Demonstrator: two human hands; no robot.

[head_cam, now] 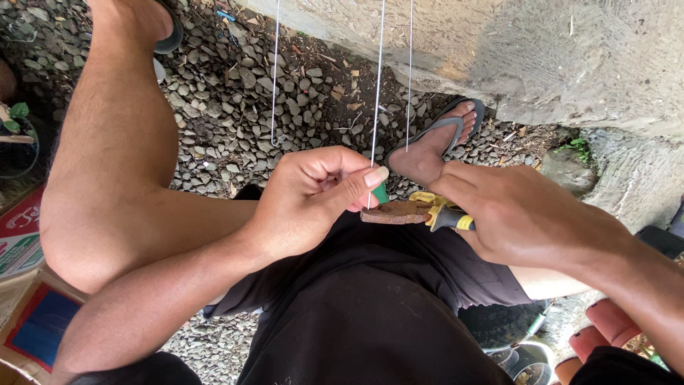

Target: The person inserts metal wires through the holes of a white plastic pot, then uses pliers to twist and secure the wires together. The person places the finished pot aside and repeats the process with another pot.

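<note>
Over our lap, above the black shorts [370, 314], our left hand [313, 192] pinches a small green piece [381, 193] between thumb and curled fingers, right where a thin wire [377, 93] hangs down into it; our right hand [520, 214] is closed around the yellow-and-black handles of rusty pliers [399, 212], nose pointing at the green piece and almost touching it; whether the plier nose is shut on anything we cannot tell, it looks closed; two more wires hang nearby, one [275, 71] to the left ending in a small hook, one [410, 71] to the right; below lie gravel [228, 107], our foot in a grey flip-flop [445, 128], a concrete slab [556, 50]; cardboard boxes [28, 306] sit at left. Risk, as we judge it: the pinch on the green piece is small, so a hard plier squeeze or twist could pop it loose into the gravel; the rusty nose sits close to the thumb and could nip it; pulling could kink the thin wire.
</note>
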